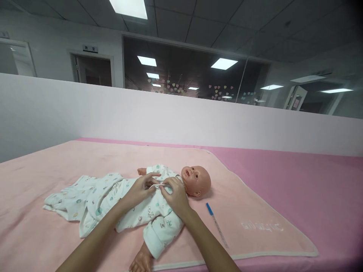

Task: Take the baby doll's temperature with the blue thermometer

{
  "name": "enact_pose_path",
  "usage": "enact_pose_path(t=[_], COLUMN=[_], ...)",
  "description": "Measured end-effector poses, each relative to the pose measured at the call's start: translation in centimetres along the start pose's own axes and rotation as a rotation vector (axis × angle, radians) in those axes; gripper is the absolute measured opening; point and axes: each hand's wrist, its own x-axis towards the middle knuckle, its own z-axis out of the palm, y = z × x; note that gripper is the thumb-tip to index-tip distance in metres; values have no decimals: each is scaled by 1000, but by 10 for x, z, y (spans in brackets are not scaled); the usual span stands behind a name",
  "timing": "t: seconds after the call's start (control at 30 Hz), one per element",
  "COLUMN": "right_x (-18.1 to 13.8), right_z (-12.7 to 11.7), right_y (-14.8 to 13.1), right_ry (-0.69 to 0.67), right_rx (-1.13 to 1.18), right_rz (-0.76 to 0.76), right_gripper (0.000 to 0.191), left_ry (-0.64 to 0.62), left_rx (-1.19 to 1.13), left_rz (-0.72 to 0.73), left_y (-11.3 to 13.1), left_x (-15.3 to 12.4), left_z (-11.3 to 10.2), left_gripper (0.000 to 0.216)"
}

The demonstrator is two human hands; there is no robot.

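A baby doll [200, 180] lies on its back, its head to the right, dressed in a white printed baby gown [150, 213]. Over the doll's chest, both of my hands are closed on a thin white tie cord [159, 185] of the gown. My left hand [140, 190] pinches it between thumb and fingers from the left side. Close by, my right hand [177, 194] grips the cord near the doll's neck, with the fingertips curled in. Part of the doll's chest is hidden under my hands. The skirt of the gown spreads loosely to the left.
A peach blanket [255, 204] lies under the doll, over a pink cover [312, 189]. To the right of my right forearm rests a slim clear stick with a blue cap [218, 226]. Behind the table stands a white partition [170, 117], with windows above.
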Motion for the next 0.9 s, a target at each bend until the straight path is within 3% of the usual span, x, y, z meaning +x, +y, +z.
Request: enact_pose_path(t=[0.23, 0.63, 0.9], right_x=[0, 0, -1], right_z=[0, -2, -2], right_y=[0, -1, -1], right_ry=[-3, -10, -20], right_rx=[4, -1, -12], right_rz=[-4, -1, 1], right_gripper=[2, 4, 4], left_ry=[28, 228, 191], left_rx=[-52, 546, 693], left_rz=[-22, 214, 259], left_y=[-5, -3, -1], left_x=[1, -4, -6], left_z=[-1, 8, 9], left_gripper=[47, 22, 21])
